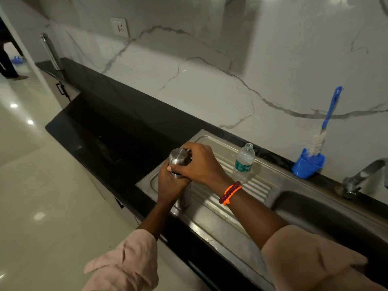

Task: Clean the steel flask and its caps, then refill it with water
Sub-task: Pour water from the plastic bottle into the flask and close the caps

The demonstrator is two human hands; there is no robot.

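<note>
Steel flask [182, 199] stands upright on the ribbed drainboard [212, 204] of the steel sink unit, at its left end, near the front edge. Most of the body is hidden behind the hands; only a strip of the lower body shows below them.

Left hand [171, 183] wraps round the flask's upper body, fingers clenched on it. Right hand [199, 162] comes over from the right, fingers and thumb curled round the steel cap [179, 157] on top of the flask. Whether the cap is seated tight or loosened, cannot tell.

Right wrist carries a bead bracelet [230, 192], dark red beads with an orange cord alongside. Both forearms come out of pale pink sleeves [130, 263].

Clear plastic water bottle [243, 162], uncapped, green label, stands upright on the drainboard towards its back edge, just to the right of the hands and apart from them.

Sink basin [315, 215] lies at the right end of the unit, with a tap [361, 177] behind it at the back right. Blue holder [307, 164] sits on the black countertop [117, 127] at the back edge against the marble wall, with a blue-handled bottle brush [329, 114] standing in it, bristles down, handle leaning on the wall.

A second tall steel flask [51, 53] stands at the far left back corner of the countertop.
</note>
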